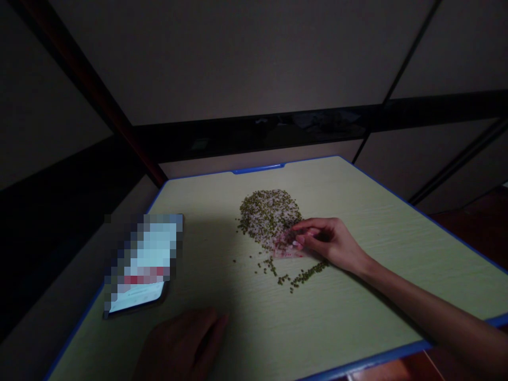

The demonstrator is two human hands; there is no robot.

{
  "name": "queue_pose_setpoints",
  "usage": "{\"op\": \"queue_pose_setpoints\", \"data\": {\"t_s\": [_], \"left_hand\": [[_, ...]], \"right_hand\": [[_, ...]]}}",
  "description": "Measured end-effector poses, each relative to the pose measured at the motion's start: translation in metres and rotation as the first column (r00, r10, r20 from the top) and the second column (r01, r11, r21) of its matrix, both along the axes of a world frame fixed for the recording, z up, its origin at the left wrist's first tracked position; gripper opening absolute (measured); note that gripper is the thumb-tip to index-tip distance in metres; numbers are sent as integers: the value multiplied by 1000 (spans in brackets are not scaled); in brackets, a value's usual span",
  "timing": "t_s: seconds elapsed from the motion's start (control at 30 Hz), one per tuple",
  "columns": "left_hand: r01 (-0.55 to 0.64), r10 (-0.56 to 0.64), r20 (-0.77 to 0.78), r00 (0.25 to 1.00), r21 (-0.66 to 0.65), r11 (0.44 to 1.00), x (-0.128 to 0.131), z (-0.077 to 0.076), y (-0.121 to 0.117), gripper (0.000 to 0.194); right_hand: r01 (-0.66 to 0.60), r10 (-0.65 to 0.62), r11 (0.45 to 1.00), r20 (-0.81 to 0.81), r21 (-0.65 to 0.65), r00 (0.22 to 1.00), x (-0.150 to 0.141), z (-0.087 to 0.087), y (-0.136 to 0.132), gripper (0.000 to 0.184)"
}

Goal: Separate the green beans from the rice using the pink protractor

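Observation:
My right hand [332, 244] reaches in from the right at the near right edge of a pile of green beans mixed with pale grains [270, 214]. Its thumb and forefinger come together in a pinch; what lies between their tips is too small to make out. Under these fingers is a thin, see-through piece with pink-red print [288, 250], partly covered by the hand. Loose green beans [305, 276] trail in a curve just in front of it. In shadow at the bottom, my left hand [180, 344] rests on the table, thumb apart from the forefinger, nothing visible in it.
A lit phone [148, 259], partly pixelated, lies at the table's left side. The pale folding table [377, 312] has a blue rim and a blue handle [259, 169] at its far edge. Cabinet panels [246, 58] stand close behind it.

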State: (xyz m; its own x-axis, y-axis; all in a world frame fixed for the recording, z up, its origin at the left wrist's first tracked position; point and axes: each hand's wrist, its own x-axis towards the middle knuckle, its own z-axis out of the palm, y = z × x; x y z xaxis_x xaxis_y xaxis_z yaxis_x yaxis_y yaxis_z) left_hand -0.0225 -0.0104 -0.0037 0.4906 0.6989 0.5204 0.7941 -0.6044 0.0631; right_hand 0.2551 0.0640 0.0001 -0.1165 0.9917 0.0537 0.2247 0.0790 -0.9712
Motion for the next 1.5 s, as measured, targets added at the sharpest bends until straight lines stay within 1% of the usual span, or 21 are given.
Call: {"op": "queue_pose_setpoints", "data": {"t_s": [0.2,0.3,0.43,0.6,0.7,0.87,1.0,1.13,1.27,1.4,1.5], "left_hand": [[-7,8,-20,1000,21,1000,0,-1,2,39],[-12,11,-43,999,-8,1000,0,0,2,39],[-20,19,-69,997,-11,1000,-2,-3,1,38],[-16,16,-44,999,-19,1000,-3,-4,1,37],[-18,18,-35,999,-4,1000,-1,0,1,39],[-1,0,-12,1000,-44,999,2,4,1,40],[-5,5,-19,1000,-17,1000,-1,1,1,40],[-23,25,-65,998,31,999,-3,-4,2,38],[-6,8,-44,999,32,999,1,-1,3,38],[-4,4,-16,1000,7,1000,3,2,2,39],[-19,20,-21,1000,8,1000,2,1,2,39]], "right_hand": [[-26,26,1000,15,18,1000,-1,-1,1,32],[-39,38,999,17,27,999,-2,-1,2,33],[-61,60,998,13,17,998,-2,0,2,34],[-74,74,997,20,12,997,-2,1,2,34],[-83,83,996,16,23,996,-1,0,3,33],[-105,104,994,27,36,994,1,-2,3,31],[-111,110,993,17,29,994,2,-1,2,28],[-81,82,996,-13,24,997,1,-1,2,29],[-67,67,997,14,35,998,1,-3,3,30],[-94,93,995,18,37,996,0,-4,3,31],[-114,114,993,13,25,993,1,-3,3,30]]}}
